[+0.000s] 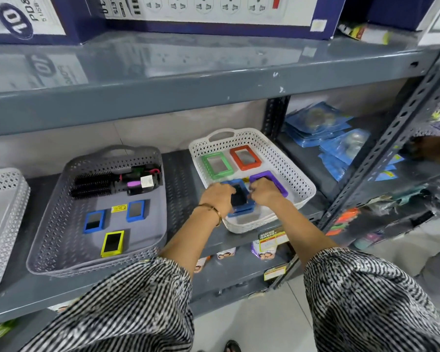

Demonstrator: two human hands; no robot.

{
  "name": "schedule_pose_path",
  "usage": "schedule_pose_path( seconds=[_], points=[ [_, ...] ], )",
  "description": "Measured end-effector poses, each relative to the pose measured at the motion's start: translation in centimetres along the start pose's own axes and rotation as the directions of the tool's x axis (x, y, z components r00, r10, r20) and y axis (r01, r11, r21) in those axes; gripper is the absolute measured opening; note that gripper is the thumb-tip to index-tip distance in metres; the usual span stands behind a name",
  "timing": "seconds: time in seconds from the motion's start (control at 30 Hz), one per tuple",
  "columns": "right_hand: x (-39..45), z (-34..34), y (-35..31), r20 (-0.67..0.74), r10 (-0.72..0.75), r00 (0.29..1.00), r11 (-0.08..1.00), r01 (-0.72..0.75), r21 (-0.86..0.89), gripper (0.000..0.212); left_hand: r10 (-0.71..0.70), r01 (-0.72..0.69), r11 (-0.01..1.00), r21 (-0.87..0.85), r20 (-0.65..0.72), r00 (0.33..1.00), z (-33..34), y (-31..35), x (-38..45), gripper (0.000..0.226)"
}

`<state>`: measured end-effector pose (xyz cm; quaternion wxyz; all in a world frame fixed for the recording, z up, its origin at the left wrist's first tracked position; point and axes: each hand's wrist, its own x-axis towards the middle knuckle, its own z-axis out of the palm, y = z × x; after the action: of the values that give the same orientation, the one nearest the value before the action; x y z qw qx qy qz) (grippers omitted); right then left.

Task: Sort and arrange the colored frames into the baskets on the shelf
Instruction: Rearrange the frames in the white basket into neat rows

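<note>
On the grey metal shelf [183, 171] stand 2 perforated plastic baskets side by side. In the white basket [287, 174], at about 1 o'clock from the frame's centre, both hands meet over a blue frame [241, 212]: the left hand [217, 196], with a thin gold bangle [214, 209] on its wrist, and the right hand [264, 190] pinch a small dark rectangular piece [238, 198] between them, though motion blur makes the exact grip hard to read. Behind the hands, at 12 o'clock, lie a green frame [217, 165] and an orange-red frame [245, 157]; a purple frame [274, 181] sits partly under the right hand. The grey basket [61, 224] at 9 o'clock holds 2 small blue frames [94, 221] [135, 210], a yellow frame [112, 243], a yellow sticker [119, 207] and black bristled hair brushes [94, 185]. Blue blister packs [323, 128] crowd the next bay at 2 o'clock. Striped glossy sleeves [142, 301] fill the foreground.
</note>
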<state>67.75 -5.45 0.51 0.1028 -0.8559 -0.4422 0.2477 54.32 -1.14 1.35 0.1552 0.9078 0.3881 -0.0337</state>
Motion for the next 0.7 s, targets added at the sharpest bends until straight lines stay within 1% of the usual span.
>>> schedule_pose_path(
  seconds=[0.07,0.2,0.43,0.53,0.7],
  points=[
    [0.2,0.1,0.1,0.011,-0.011,1.0,1.0,0.011,-0.016,0.024,-0.023,0.02,0.996,0.085,0.033,0.999,0.1,0.4,0.6,0.053],
    [0.5,0.4,0.2,0.011,-0.022,1.0,0.999,0.022,-0.03,0.023,-0.037,0.033,0.979,0.2,0.016,0.999,0.9,0.9,1.0,0.047],
    [0.6,0.6,0.3,0.005,-0.012,1.0,0.999,0.012,-0.037,0.023,-0.073,0.071,0.974,0.215,0.002,0.997,1.3,1.6,1.0,0.032],
    [0.6,0.6,0.2,0.026,0.004,1.0,1.0,-0.003,-0.028,0.024,-0.066,0.067,0.969,0.239,-0.014,0.998,1.5,1.9,1.1,0.032],
    [0.7,0.5,0.2,0.037,0.0,0.999,0.999,0.002,-0.05,0.024,-0.047,0.038,0.948,0.316,0.021,0.999,1.8,2.2,1.5,0.033]
  ],
)
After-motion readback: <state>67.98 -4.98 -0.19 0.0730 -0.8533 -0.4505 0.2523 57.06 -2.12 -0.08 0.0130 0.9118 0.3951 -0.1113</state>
